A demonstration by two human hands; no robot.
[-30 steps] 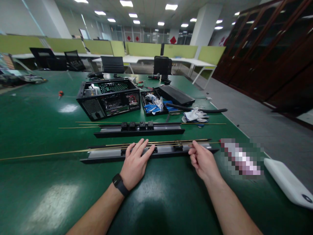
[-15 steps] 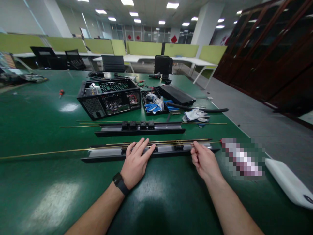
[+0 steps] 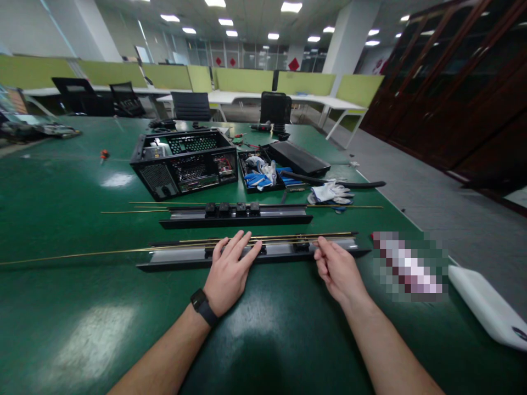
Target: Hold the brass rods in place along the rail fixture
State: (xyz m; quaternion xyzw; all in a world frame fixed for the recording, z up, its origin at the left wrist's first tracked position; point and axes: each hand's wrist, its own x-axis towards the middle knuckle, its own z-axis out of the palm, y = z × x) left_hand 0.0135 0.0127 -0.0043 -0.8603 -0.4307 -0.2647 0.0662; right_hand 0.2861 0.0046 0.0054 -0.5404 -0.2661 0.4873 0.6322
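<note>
A long black rail with small black blocks lies across the green table near me. Thin brass rods run along it and stick out far to the left. My left hand, a dark watch on its wrist, lies flat on the rail's middle with fingers stretched out. My right hand is closed in a pinch on a brass rod near the rail's right end. A second black rail with several blocks and its own rods lies parallel just behind.
Behind the rails stand an open black computer case, a black tray of blue and white gloves, a flat black box, a black hose and white gloves. A white flat object lies at the table's right edge.
My right hand has slid a little to the left along the rail, still pinching the rod. The left hand has stayed flat in place.
</note>
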